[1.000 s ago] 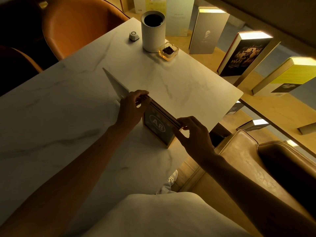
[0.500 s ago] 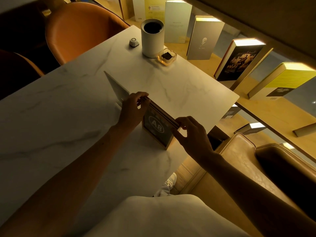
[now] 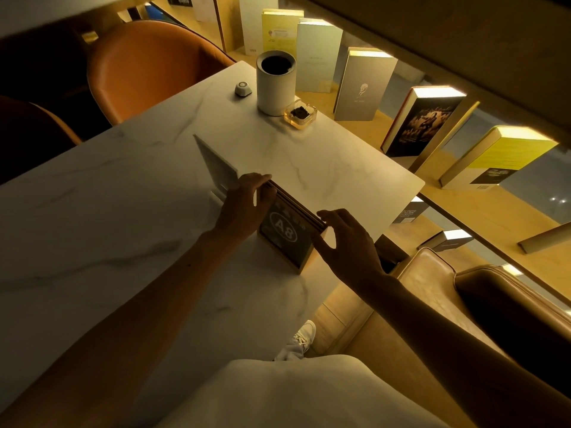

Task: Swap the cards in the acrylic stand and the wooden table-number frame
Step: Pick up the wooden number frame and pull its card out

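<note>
Here, on one white marble table (image 3: pixel 129 217), stand two card holders, and two bare hands work at them. Going from the left of the frame: one orange chair (image 3: pixel 148 69) sits at upper left; a little right of it, near the table's far edge, are one small round button device (image 3: pixel 242 88), one white cylinder (image 3: pixel 276 81) with a dark top, and one glass dish (image 3: pixel 299 114) of dark bits just beside the cylinder.

At frame centre the acrylic stand (image 3: pixel 216 163) rises as a pale, tilted sheet; whether a card sits in it I cannot tell. Just right of it, the left hand (image 3: pixel 244 205) curls over the top left corner of the wooden table-number frame (image 3: pixel 285 233), fingers bent and gripping that edge. The right hand (image 3: pixel 346 239) is loosely spread, thumb and forefinger apart, its fingertips (image 3: pixel 321 215) touching the frame's top right corner.

The frame stands upright near the table's right edge, pale wood around one dark card (image 3: pixel 284 231) reading "A8" in a ring. Several books stand on the lit shelf at upper right.
</note>
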